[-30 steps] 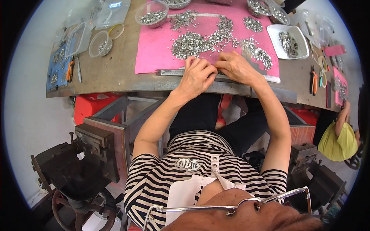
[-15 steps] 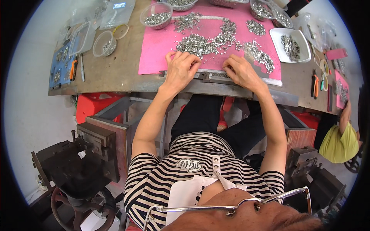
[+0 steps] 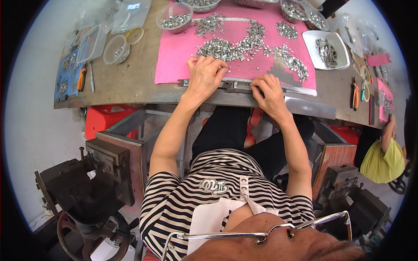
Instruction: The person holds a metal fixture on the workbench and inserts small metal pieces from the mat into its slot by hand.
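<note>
A narrow metal fixture bar [image 3: 237,85] lies along the table's front edge, on the near side of a pink mat [image 3: 170,65]. Over its left part my left hand [image 3: 203,79] is closed in a pinch, with something too small to make out at the fingertips. My right hand [image 3: 271,98] has its fingers curled at the bar's right part; whatever sits between them is hidden. Small shiny metal pieces [image 3: 220,50] are heaped on the mat just beyond my hands. Another pile of metal pieces [image 3: 298,68] lies farther right, beside a flat grey metal plate [image 3: 283,76].
A white tray [image 3: 308,41] and clear round tubs [image 3: 162,19] hold more pieces. Orange-handled pliers [image 3: 82,78] lie left, and another pair of pliers [image 3: 356,96] right. Dark machines with handwheels [image 3: 93,237] flank my seat. A co-worker's yellow-green sleeve [image 3: 383,162] shows at far right.
My right hand has moved slightly nearer and lower, onto the bar, its fingers more curled. My left hand has barely moved. The view has shifted a little.
</note>
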A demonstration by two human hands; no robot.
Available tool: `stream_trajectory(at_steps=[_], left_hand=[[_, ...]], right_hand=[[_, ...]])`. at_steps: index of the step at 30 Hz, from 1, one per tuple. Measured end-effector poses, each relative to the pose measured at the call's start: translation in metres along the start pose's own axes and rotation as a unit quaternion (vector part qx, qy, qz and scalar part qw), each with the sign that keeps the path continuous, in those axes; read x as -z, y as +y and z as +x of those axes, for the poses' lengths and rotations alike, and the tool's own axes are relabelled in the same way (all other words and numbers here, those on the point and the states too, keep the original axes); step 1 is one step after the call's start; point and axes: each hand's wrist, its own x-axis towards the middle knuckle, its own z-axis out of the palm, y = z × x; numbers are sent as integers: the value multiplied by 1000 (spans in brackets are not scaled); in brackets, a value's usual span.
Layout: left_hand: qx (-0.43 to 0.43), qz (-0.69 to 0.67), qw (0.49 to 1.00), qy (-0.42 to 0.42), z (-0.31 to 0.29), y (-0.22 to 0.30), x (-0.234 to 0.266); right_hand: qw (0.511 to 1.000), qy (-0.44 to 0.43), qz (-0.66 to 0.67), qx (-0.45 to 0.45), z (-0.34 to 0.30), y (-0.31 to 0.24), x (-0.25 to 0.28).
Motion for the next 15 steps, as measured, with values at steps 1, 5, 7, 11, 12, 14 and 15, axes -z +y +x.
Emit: stream_trajectory(at_steps=[1,5,7,11,12,14,15], left_hand=[[2,2,1000,-8,0,1,0],[-11,29,1000,0,-2,2,-4],[-28,42,999,6,-1,3,-6],[-44,31,999,-4,4,1,-7],[-41,11,999,-18,5,-2,-8],[-40,-8,999,-31,5,-4,-7],[-40,-3,999,-23,5,-5,-6]], right_hand=[[1000,1,-21,17,0,0,0],[998,5,-33,50,1,1,1],[999,-4,-22,42,8,1,2],[999,-5,-6,42,39,4,-10],[999,-5,-5,44,46,7,-17],[999,-29,0,21,58,13,-30],[999,-29,1,22,62,13,-34]])
